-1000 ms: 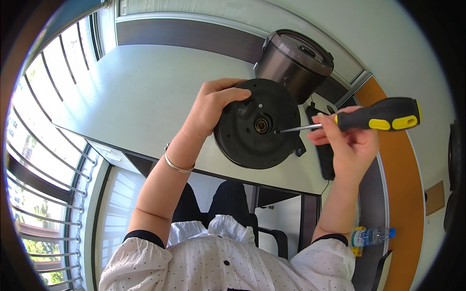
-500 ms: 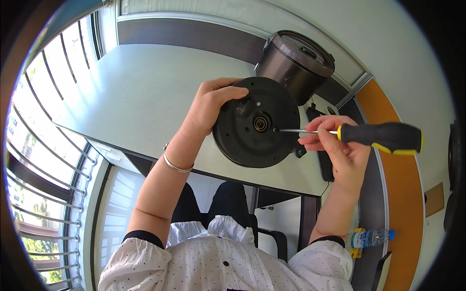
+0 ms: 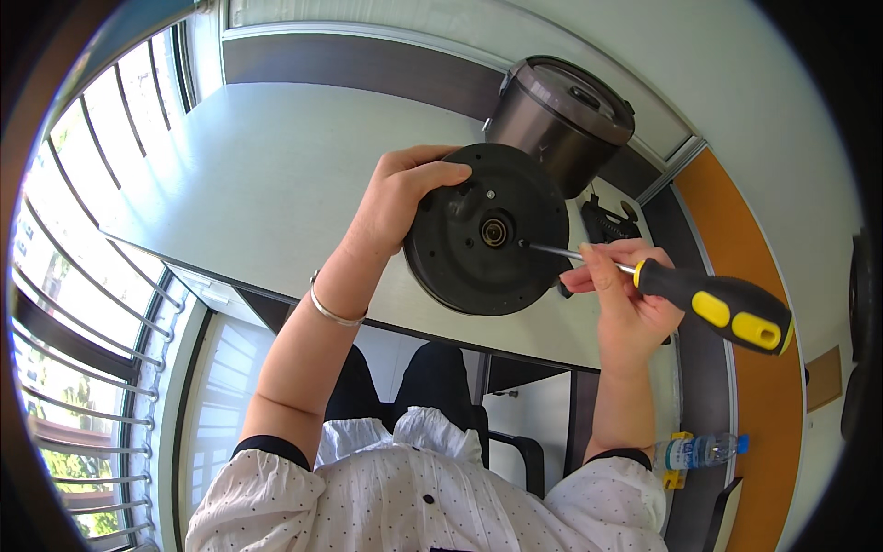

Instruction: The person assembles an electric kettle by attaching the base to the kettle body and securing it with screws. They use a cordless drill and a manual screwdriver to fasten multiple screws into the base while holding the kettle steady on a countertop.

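Note:
My left hand (image 3: pixel 405 198) grips the upper left rim of a round black metal disc (image 3: pixel 460 267), thumb on its face, holding it up tilted above the table. A spring sits in a hole (image 3: pixel 494 232) at the disc's middle, and a screw (image 3: pixel 490 195) shows above that hole. My right hand (image 3: pixel 625 290) is closed on the shaft of a screwdriver (image 3: pixel 708 299) with a black and yellow handle. The screwdriver's tip meets the disc at a small screw spot just right of the central hole; its handle points to the lower right.
A brown rice cooker (image 3: pixel 566 115) with its lid down stands behind the disc. Black parts (image 3: pixel 607 221) lie on the white table (image 3: pixel 267 193) to its right. Further right and nearer me is a water bottle (image 3: pixel 704 452). A barred window (image 3: pixel 87 304) is at far left.
My right hand has moved down a little and turned, so the screwdriver's handle has dropped and rolled, showing more yellow. The tip remains at the same spot; the left hand and disc barely moved.

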The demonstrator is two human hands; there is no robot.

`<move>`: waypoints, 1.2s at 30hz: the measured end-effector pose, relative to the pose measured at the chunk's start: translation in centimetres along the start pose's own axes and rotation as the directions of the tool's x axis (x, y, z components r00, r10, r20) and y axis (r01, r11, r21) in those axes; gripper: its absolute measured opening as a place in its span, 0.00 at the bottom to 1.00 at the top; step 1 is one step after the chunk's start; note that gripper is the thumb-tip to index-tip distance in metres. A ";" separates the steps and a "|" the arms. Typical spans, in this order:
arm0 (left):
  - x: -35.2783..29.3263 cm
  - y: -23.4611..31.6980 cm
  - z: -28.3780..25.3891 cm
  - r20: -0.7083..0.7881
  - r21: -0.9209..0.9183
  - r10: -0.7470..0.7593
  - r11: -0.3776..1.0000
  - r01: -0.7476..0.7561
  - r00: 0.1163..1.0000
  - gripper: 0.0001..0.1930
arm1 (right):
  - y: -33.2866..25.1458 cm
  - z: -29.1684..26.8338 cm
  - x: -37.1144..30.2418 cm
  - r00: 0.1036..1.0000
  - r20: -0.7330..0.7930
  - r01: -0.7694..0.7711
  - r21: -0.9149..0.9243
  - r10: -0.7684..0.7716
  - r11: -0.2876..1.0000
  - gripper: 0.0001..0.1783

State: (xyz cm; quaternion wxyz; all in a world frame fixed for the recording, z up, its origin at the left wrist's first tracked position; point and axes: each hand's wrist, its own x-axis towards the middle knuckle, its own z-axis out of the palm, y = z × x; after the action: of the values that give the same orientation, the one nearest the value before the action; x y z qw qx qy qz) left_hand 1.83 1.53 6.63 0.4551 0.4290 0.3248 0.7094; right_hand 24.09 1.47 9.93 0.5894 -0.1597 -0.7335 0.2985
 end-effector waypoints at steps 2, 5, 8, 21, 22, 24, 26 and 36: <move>0.0 0.0 0.1 -0.004 0.014 -0.018 1.000 0.018 1.000 0.19 | -0.1 -0.3 0.4 0.998 0.061 0.009 -0.054 -0.006 0.999 0.06; -0.1 0.0 0.3 0.003 0.026 -0.023 0.999 0.023 1.000 0.19 | -0.5 0.0 0.8 0.993 0.043 -0.104 -0.041 0.106 0.994 0.11; 0.0 -0.2 0.6 0.013 0.030 -0.028 0.999 0.028 1.000 0.20 | -1.1 0.2 1.4 0.990 0.058 -0.130 -0.005 0.130 0.991 0.10; 0.1 0.0 0.3 -0.036 0.045 -0.019 0.999 0.020 0.999 0.18 | -1.9 -2.4 4.5 0.855 0.363 -0.404 0.016 0.371 0.915 0.08; 0.1 0.0 0.2 -0.027 0.027 -0.025 0.999 0.026 0.999 0.19 | -2.0 -2.5 4.5 0.842 0.383 -0.413 0.005 0.380 0.911 0.08; 0.2 -0.1 -0.1 -0.008 -0.009 -0.038 0.999 0.038 0.999 0.20 | -1.7 -2.3 4.3 0.865 0.334 -0.377 -0.059 0.374 0.924 0.08; 0.2 -0.2 0.1 -0.004 -0.008 -0.041 0.999 0.041 0.999 0.20 | -1.3 -2.1 4.0 0.895 0.293 -0.319 -0.104 0.336 0.942 0.08; 0.1 -0.2 0.3 -0.006 0.088 0.015 0.996 -0.015 1.000 0.19 | 0.6 -0.6 1.6 0.992 0.119 -0.043 -0.064 0.050 0.997 0.04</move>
State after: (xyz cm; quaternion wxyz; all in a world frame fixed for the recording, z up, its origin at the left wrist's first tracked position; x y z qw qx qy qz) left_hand 2.20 1.74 6.60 0.4292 0.4487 0.3541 0.6993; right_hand 24.15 3.07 10.85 0.5319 -0.1765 -0.7725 0.2987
